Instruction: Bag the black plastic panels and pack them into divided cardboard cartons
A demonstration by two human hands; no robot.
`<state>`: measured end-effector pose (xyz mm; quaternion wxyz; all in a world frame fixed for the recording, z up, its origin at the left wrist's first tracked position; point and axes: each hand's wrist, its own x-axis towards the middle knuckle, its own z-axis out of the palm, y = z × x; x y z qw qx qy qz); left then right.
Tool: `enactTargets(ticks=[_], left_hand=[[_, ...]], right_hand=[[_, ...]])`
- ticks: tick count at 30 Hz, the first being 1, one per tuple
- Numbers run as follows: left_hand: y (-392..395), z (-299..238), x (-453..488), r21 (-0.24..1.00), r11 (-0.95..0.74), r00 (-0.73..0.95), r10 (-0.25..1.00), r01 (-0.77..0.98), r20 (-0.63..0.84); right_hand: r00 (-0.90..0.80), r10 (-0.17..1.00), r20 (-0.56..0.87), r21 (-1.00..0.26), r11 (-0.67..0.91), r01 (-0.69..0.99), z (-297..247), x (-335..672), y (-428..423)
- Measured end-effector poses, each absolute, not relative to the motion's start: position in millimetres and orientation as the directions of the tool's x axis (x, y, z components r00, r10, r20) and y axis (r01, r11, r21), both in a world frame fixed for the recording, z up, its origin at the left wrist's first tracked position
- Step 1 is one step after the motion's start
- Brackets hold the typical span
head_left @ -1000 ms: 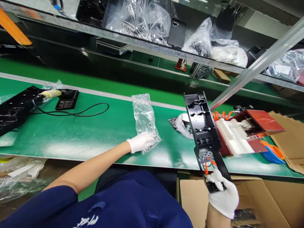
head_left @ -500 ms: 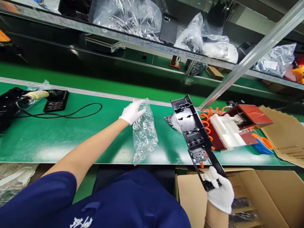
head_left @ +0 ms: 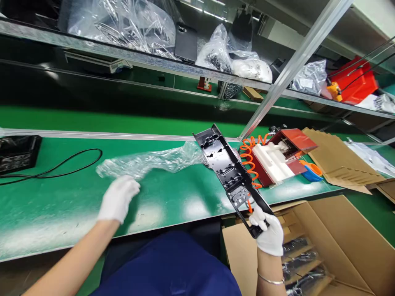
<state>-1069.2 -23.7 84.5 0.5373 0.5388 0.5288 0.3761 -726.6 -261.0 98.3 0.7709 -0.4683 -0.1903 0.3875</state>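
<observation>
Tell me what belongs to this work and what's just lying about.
Apparently in use:
long black tray-like part, held in the white-gloved right hand
crumpled clear plastic bag, near the white-gloved left hand

Probably just lying about:
thin black cable
flat black rectangular case

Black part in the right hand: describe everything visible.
The black part is long, narrow and tray-like, glossy, hard-looking plastic or metal, with raised edges, slots, small fittings and a greyish perforated plate toward the near end. The gloved right hand grips that end. The part slants over the green bench, far end toward upper left, inner side showing, partly covering the clear bag; whether they touch can't be told.
</observation>
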Motion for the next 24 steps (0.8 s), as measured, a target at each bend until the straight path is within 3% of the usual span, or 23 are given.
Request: enactTargets(ticks=[2, 4, 5, 7, 8, 12, 16, 18, 20, 22, 24], left_hand=[[-59.0, 79.7, -1075.6, 0.935, 0.29, 0.404, 0.845, 0.203, -0.35], [-73.6, 89.6, -1078.3, 0.904, 0.266, 0.618, 0.662, 0.334, -0.423], [-71.4, 99.0, -1078.3, 0.927, 0.188, 0.586, 0.729, 0.325, -0.354], [-52.8, 120.8, -1076.2, 0.982, 0.013, 0.311, 0.948, 0.19, -0.073], [-40.7, 130.9, -1074.1, 0.992, -0.055, 0.191, 0.981, 0.112, 0.033], [-15.2, 155.7, -1059.1, 0.991, -0.13, 0.308, 0.944, 0.021, 0.117], [-11.4, 163.1, -1052.7, 0.982, -0.19, 0.473, 0.867, 0.018, 0.159], [6.8, 158.3, -1061.4, 0.96, -0.24, 0.532, 0.837, 0.143, 0.13], [33.2, 143.9, -1074.2, 0.844, -0.335, 0.47, 0.875, 0.418, 0.114], [52.0, 122.2, -1084.2, 0.581, -0.298, 0.338, 0.94, 0.758, 0.041], [49.9, 100.5, -1086.8, 0.358, -0.185, 0.26, 0.95, 0.915, -0.175]], right_hand=[[0.604, 0.792, -0.083, -0.863, 0.247, -0.441, 102.6, -723.7, -257.7], [0.577, 0.811, -0.1, -0.855, 0.227, -0.467, 108.4, -720.8, -256.2], [0.561, 0.821, -0.106, -0.853, 0.215, -0.476, 111.5, -719.5, -256.1], [0.52, 0.847, -0.112, -0.851, 0.188, -0.49, 117.3, -717.8, -256.9], [0.497, 0.86, -0.112, -0.851, 0.175, -0.495, 119.7, -717.5, -257.7], [0.412, 0.901, -0.133, -0.866, 0.096, -0.49, 123.5, -720.2, -261.5], [0.533, 0.839, -0.108, -0.925, 0.112, -0.362, 120.9, -723.3, -267.1], [0.596, 0.798, -0.088, -0.929, 0.149, -0.337, 120.1, -722.7, -270.8], [0.623, 0.777, -0.089, -0.917, 0.181, -0.356, 120.7, -720.6, -274.6], [0.636, 0.765, -0.103, -0.907, 0.191, -0.376, 122.6, -717.5, -278.1], [0.639, 0.759, -0.125, -0.899, 0.185, -0.396, 125.6, -714.2, -280.3]])
